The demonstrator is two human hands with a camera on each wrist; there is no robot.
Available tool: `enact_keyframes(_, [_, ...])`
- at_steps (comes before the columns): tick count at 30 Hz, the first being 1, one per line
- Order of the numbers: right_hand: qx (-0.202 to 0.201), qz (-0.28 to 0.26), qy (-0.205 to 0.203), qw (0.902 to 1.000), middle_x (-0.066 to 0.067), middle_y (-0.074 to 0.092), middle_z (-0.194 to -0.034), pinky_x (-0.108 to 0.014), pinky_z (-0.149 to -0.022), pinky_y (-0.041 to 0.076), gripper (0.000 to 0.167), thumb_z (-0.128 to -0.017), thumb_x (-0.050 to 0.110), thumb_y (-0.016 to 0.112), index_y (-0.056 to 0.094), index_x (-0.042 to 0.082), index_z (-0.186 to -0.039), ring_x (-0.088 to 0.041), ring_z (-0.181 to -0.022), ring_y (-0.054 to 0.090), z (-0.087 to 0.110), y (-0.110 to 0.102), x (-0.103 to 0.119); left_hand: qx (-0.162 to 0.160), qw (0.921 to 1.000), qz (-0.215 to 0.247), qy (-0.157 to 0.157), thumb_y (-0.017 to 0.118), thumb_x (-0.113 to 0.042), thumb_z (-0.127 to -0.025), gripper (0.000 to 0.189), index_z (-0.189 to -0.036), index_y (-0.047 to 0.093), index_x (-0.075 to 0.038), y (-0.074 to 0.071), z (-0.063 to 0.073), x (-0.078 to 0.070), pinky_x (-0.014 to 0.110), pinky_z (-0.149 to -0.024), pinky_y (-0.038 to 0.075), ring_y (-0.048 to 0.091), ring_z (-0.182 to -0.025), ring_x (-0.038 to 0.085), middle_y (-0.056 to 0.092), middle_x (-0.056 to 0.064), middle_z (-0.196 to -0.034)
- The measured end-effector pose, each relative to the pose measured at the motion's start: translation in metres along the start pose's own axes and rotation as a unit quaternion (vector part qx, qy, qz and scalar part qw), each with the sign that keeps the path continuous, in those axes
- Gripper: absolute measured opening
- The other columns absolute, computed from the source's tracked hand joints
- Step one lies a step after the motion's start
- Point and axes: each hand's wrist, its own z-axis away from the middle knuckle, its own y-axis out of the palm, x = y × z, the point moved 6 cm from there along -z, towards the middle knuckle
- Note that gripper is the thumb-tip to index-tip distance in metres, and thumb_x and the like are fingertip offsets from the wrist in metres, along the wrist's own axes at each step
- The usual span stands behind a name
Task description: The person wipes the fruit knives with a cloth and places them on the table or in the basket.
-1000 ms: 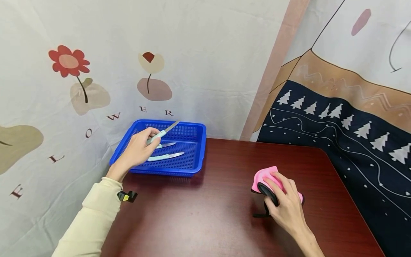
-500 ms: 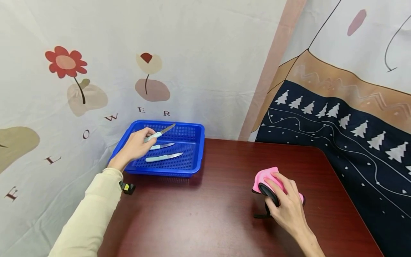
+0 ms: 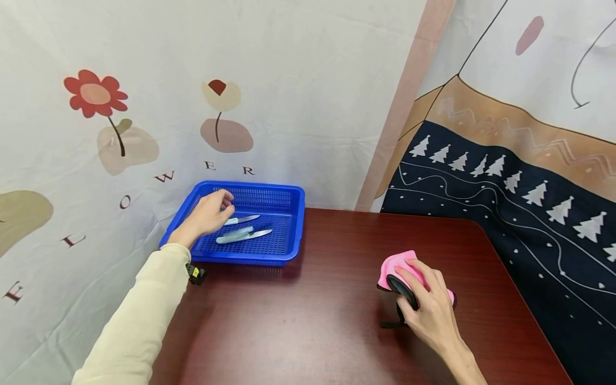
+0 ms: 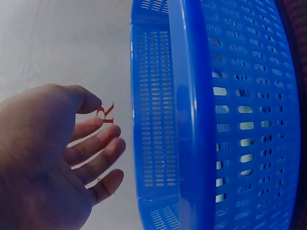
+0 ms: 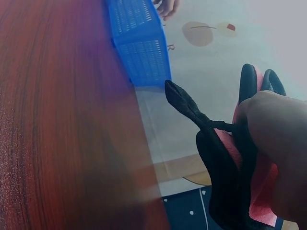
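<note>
My left hand (image 3: 207,214) is over the left side of a blue plastic basket (image 3: 302,224), its fingers loosely bent. In the left wrist view the left hand (image 4: 62,148) shows nothing in its fingers. Below it, two knives with pale green handles lie in the basket: a rear knife (image 3: 246,219) and a front knife (image 3: 244,236). A blurred third knife (image 3: 239,231) shows its pale handle right over the front one. At the right, my right hand (image 3: 428,305) grips a pink cloth item (image 3: 399,264) with black padded edging and a black strap (image 5: 187,103).
The basket stands at the back left of a dark red-brown table (image 3: 308,326), close to a pale printed cloth wall (image 3: 308,107). A dark blue cloth with white trees (image 3: 505,224) hangs along the table's right edge.
The left hand has let go of a knife, which has dropped toward the basket floor. The right hand has kept its grip on the pink cloth item without moving noticeably.
</note>
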Motion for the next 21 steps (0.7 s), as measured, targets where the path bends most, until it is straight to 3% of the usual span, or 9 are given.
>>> enact_keyframes(9, [0.001, 0.003, -0.001, 1.0, -0.022, 0.073, -0.141, -0.041, -0.091, 0.047, 0.053, -0.079, 0.007, 0.07, 0.083, 0.01, -0.13, -0.041, -0.114, 0.064, 0.0, 0.001, -0.001, 0.025, 0.9988, -0.038, -0.02, 0.057, -0.037, -0.117, 0.071, -0.171, 0.036, 0.004, 0.004, -0.001, 0.006, 0.079, -0.132, 0.025, 0.035, -0.164, 0.057, 0.044, 0.034, -0.172])
enact_keyframes(14, [0.002, 0.0, -0.001, 1.0, -0.022, 0.073, -0.141, -0.041, -0.092, 0.046, 0.053, -0.078, 0.006, 0.07, 0.083, 0.01, -0.129, -0.041, -0.114, 0.064, -0.001, 0.002, -0.001, 0.037, 0.9976, -0.049, -0.032, 0.058, -0.051, -0.115, 0.084, -0.176, 0.029, -0.001, 0.007, 0.002, 0.009, 0.084, -0.133, 0.015, 0.022, -0.17, 0.058, 0.028, 0.033, -0.182])
enact_keyframes(21, [0.004, 0.008, 0.002, 1.0, -0.022, 0.073, -0.14, -0.04, -0.091, 0.046, 0.054, -0.078, 0.005, 0.069, 0.083, 0.011, -0.129, -0.04, -0.112, 0.063, -0.003, 0.0, -0.005, 0.026, 0.9971, -0.07, -0.017, 0.059, -0.064, -0.111, 0.093, -0.179, 0.027, -0.009, 0.01, 0.007, -0.003, 0.085, -0.133, 0.013, 0.015, -0.172, 0.058, 0.024, 0.029, -0.185])
